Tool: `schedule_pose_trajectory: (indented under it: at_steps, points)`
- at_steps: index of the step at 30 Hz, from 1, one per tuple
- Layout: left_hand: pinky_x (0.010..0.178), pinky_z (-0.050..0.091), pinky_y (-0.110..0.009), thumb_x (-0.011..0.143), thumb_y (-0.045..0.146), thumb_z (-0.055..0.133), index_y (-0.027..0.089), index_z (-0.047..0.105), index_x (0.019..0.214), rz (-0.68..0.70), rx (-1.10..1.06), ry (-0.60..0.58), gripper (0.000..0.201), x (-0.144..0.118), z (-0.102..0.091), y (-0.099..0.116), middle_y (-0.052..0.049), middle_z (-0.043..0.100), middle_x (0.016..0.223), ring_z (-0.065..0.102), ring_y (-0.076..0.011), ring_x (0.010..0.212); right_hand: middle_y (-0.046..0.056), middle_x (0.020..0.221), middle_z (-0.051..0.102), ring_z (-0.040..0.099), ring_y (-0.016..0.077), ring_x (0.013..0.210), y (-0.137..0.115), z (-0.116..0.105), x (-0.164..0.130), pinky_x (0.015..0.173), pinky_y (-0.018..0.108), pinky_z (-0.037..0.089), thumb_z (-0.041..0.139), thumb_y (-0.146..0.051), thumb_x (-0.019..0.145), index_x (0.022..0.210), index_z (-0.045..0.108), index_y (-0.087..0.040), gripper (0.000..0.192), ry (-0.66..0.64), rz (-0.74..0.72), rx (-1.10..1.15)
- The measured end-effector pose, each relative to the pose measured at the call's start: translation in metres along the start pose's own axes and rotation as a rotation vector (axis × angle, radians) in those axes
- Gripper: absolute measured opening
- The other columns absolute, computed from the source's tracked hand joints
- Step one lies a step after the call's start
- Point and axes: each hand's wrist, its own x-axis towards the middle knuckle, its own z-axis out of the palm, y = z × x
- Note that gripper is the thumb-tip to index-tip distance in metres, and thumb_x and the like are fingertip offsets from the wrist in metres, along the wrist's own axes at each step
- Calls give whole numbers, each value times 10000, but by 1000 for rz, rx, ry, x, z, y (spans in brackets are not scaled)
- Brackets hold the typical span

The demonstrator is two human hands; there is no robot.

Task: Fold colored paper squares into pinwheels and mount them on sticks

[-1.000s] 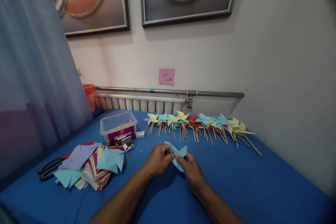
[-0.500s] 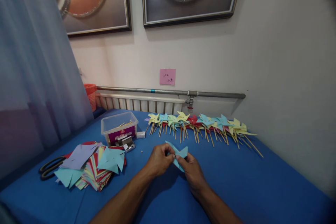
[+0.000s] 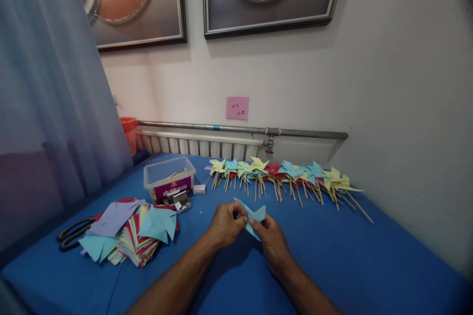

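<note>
A light-blue paper pinwheel (image 3: 258, 214) is held above the blue table cover, its blades folded toward the centre. My left hand (image 3: 228, 224) pinches it from the left, thumb and fingertips close to the middle; any small part between them is hidden. From the right, my right hand (image 3: 271, 236) grips it with the thumb on the front and the fingers behind. To the left lies a pile of cut paper sheets (image 3: 133, 251) in several colours, a light-blue sheet (image 3: 158, 223) on top of it.
Finished pinwheels on sticks (image 3: 273, 172) lie in a row along the back. A clear plastic box (image 3: 169, 178) holds sticks, with a small opened box (image 3: 180, 200) and a small white box (image 3: 199, 189) beside it. Black-handled scissors (image 3: 70, 236) lie far left, partly under paper.
Both hands keep almost the same hold on the pinwheel, with only slight finger movement. The whole view has shifted a little.
</note>
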Motion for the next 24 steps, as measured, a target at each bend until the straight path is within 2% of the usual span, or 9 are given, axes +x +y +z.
schedule_pose_trajectory:
  at_steps: [17, 24]
  points:
    - [528, 285, -221, 719, 183, 595, 165, 609, 716, -10, -15, 3, 23, 0, 0, 0, 58, 510, 580, 407, -87, 538, 46, 749, 718, 601, 198, 669, 8, -2, 6, 633, 295, 467, 817, -601, 641, 925, 733, -158, 533, 28, -4, -76]
    - [528, 277, -227, 723, 173, 592, 167, 611, 710, -15, 50, 26, 23, -2, 1, 5, 62, 489, 570, 397, -90, 540, 27, 721, 702, 588, 186, 649, 13, -3, 8, 620, 284, 460, 812, -604, 645, 897, 721, -163, 516, 39, -7, -92]
